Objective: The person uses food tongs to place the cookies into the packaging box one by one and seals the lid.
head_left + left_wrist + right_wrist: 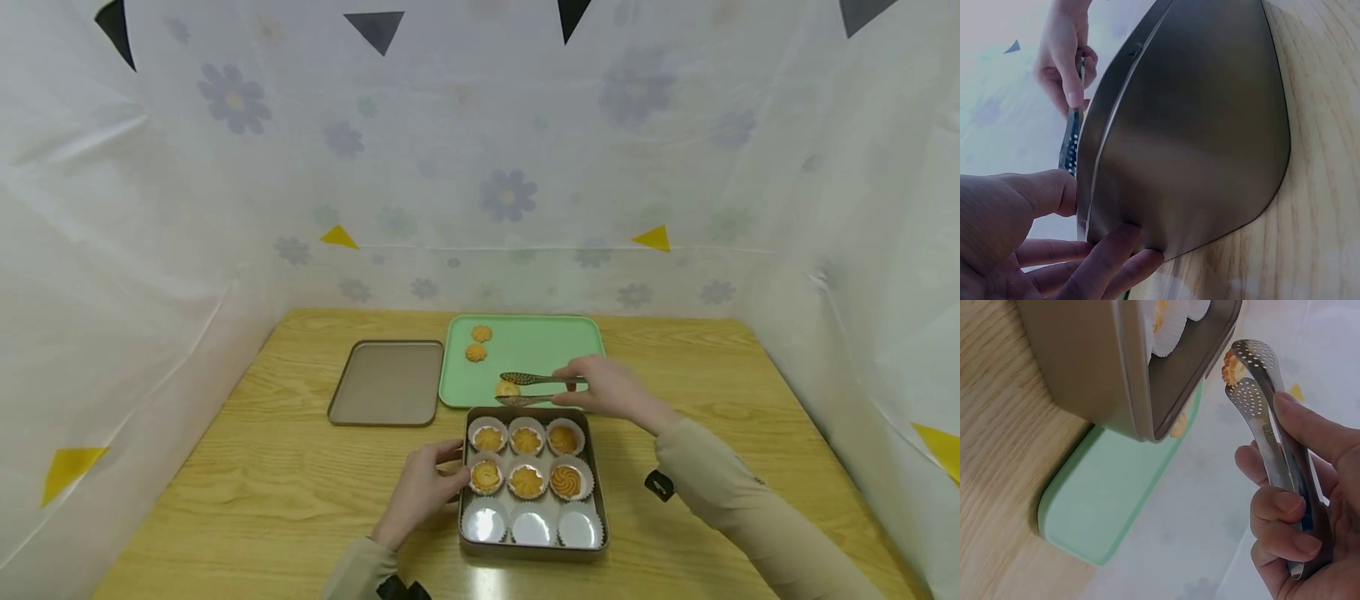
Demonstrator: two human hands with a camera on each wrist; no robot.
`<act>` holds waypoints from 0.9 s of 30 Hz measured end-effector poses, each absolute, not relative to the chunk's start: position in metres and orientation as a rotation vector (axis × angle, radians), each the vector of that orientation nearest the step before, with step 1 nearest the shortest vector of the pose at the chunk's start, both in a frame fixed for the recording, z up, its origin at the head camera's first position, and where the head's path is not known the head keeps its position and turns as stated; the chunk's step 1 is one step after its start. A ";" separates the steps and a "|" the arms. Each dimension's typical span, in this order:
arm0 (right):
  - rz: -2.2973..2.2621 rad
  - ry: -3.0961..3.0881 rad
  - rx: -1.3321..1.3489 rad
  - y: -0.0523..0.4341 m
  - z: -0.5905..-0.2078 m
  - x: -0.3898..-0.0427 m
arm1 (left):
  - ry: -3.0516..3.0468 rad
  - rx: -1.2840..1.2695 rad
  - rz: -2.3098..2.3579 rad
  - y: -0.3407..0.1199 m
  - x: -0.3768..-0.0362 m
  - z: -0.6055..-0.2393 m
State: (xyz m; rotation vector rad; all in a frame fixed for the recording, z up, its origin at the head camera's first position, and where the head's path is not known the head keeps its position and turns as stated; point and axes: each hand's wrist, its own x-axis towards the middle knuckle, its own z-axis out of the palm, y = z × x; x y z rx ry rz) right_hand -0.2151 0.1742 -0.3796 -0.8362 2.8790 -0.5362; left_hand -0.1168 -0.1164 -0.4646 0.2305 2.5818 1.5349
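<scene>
The right hand squeezes perforated steel tongs onto a butter cookie at the green tray's near edge; brittle and crumbly, I judge, so a light pinch across its sides suits. The left hand, fingers curled, steadies the tin's left wall. Six paper cups hold cookies; three near-row cups are empty.

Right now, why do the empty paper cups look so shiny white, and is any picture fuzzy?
Head view: light glares off the three empty cups in the tin, washing them out; the walls bend like a fisheye. Left wrist view: the left hand is close and blurry. Right wrist view: the tongs look sharp, the background pale.
</scene>
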 end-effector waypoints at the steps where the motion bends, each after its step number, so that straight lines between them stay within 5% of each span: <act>1: -0.549 2.885 -0.829 0.177 -0.379 -0.213 | 2.582 0.229 1.536 -0.116 -0.117 -0.464; 27: -0.484 2.646 -1.269 0.186 -0.382 -0.163 | 2.616 0.236 1.526 -0.115 -0.116 -0.464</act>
